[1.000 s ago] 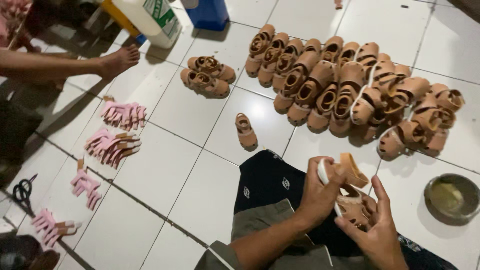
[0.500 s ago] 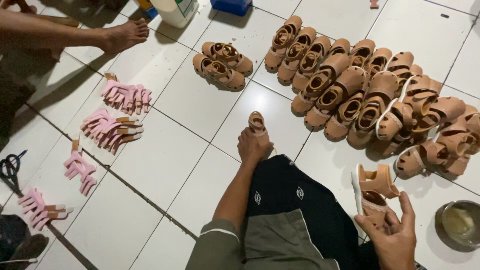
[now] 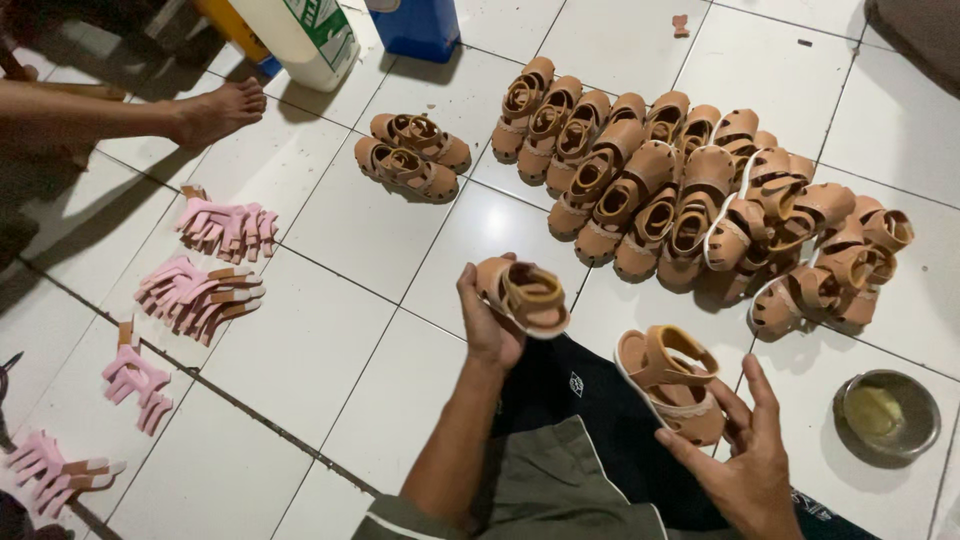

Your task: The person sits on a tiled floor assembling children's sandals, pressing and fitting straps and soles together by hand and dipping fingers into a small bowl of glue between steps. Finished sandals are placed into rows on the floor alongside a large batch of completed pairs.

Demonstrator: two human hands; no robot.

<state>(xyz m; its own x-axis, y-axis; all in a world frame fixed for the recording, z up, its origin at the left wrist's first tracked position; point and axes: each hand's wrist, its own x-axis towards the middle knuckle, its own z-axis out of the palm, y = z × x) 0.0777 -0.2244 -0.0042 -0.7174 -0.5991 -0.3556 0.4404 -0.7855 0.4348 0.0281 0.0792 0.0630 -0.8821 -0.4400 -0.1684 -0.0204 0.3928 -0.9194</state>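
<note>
Tan sandal (image 3: pixel 522 293) is clamped in the left hand (image 3: pixel 487 322), raised above the white tiled floor (image 3: pixel 300 340); the right hand (image 3: pixel 745 455) grips a second tan sandal (image 3: pixel 672 382) over the dark-trousered lap. Massed sandals (image 3: pixel 700 195) lie just beyond. Risk, in my judgement: the left grip is at one end only, so the sandal may slip, or either may drift into the glue dish (image 3: pixel 888 412) near the right hand.

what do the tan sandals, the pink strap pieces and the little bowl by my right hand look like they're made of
Tan sandals, such as the one in the left hand: they look like faux or real leather, smooth with a soft sheen, on a pale rubbery-looking sole; which leather cannot be told.
Pink strap pieces: thin matte sheet, probably synthetic leather or foam, cut flat into finger-like strips.
Bowl: metal, grey and dully reflective at the rim, holding something yellowish.
</note>
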